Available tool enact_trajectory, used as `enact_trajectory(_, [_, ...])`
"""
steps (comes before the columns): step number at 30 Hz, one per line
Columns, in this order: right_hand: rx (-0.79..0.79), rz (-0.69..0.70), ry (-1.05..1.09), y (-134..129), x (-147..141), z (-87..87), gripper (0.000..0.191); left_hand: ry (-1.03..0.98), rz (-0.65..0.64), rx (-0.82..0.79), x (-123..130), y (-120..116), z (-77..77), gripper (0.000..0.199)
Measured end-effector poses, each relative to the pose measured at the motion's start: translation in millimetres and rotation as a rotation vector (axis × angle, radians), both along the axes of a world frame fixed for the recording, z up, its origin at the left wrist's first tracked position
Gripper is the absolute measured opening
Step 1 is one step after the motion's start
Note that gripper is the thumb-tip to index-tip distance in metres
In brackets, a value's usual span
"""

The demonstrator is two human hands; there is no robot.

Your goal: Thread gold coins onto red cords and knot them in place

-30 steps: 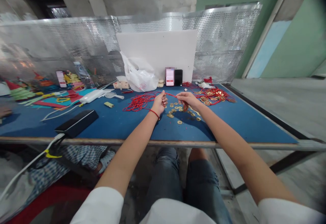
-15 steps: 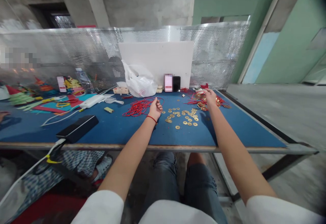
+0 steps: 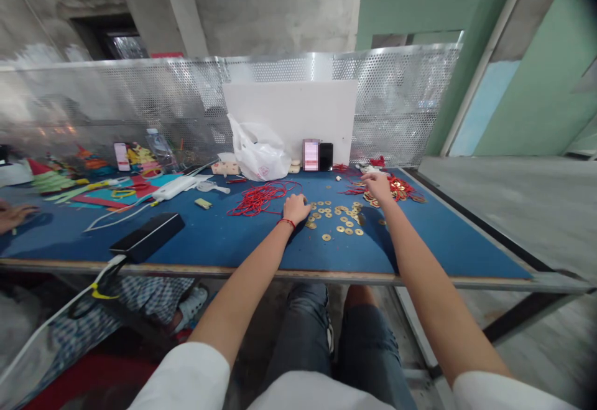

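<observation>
My left hand (image 3: 296, 209), with a red cord round its wrist, is low over the blue table at the left edge of the scattered brass coins (image 3: 349, 231). Its fingertips are too small and partly hidden to tell whether they hold a coin. Left of it lies a loose tangle of red cord (image 3: 255, 201). My right hand (image 3: 377, 185) hovers near the pile of red cords with coins (image 3: 400, 188), its fingers bent and pointing left. Whatever is between those fingers cannot be made out.
A white plastic bag (image 3: 262, 156), two phones (image 3: 318, 155) and a white board (image 3: 293, 111) stand at the back. To the left are a black box (image 3: 147, 237), a power strip (image 3: 173, 187), coloured paper and another person's hand (image 3: 13, 216).
My left hand has moved right and down from beside the red cord to the coins, turning palm down. My right hand has shifted slightly left and lower. The camera view has shifted a little.
</observation>
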State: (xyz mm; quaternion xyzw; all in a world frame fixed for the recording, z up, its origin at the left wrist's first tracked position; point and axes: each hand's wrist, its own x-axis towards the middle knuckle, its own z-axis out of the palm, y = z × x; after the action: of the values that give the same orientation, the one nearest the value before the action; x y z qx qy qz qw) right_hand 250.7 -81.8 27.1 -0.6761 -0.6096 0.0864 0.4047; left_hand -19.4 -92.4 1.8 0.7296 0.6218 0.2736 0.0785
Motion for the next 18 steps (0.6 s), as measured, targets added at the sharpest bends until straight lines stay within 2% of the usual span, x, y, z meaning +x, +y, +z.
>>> enact_trajectory(3, [-0.224, 0.105, -0.268, -10, -8, 2.0, 0.037, 0.187, -0.014, -0.03, 1, -8, 4.2, 0.028])
enact_trajectory(6, [-0.428, 0.193, -0.452, -16, -19, 0.7, 0.034, 0.21, -0.048, -0.059, 6, -11, 7.5, 0.03])
enact_trajectory(8, [-0.486, 0.23, -0.49, -18, -26, -0.1, 0.033, 0.198, -0.087, -0.079, 12, -12, 8.0, 0.029])
enact_trajectory(11, [-0.537, 0.31, -0.492, -17, -34, 0.4, 0.034, 0.107, -0.216, -0.132, 25, -13, 8.1, 0.023])
enact_trajectory(14, [-0.513, 0.384, -0.446, -16, -36, 2.2, 0.036, -0.163, -0.401, -0.246, 30, -13, 11.2, 0.025])
enact_trajectory(16, [-0.411, 0.305, -0.466, -16, -35, 3.1, 0.036, -0.323, -0.443, -0.263, 26, -7, 15.3, 0.027])
enact_trajectory(18, [-0.353, 0.201, -0.519, -16, -33, 3.5, 0.035, -0.34, -0.38, -0.19, 18, 4, 19.6, 0.028])
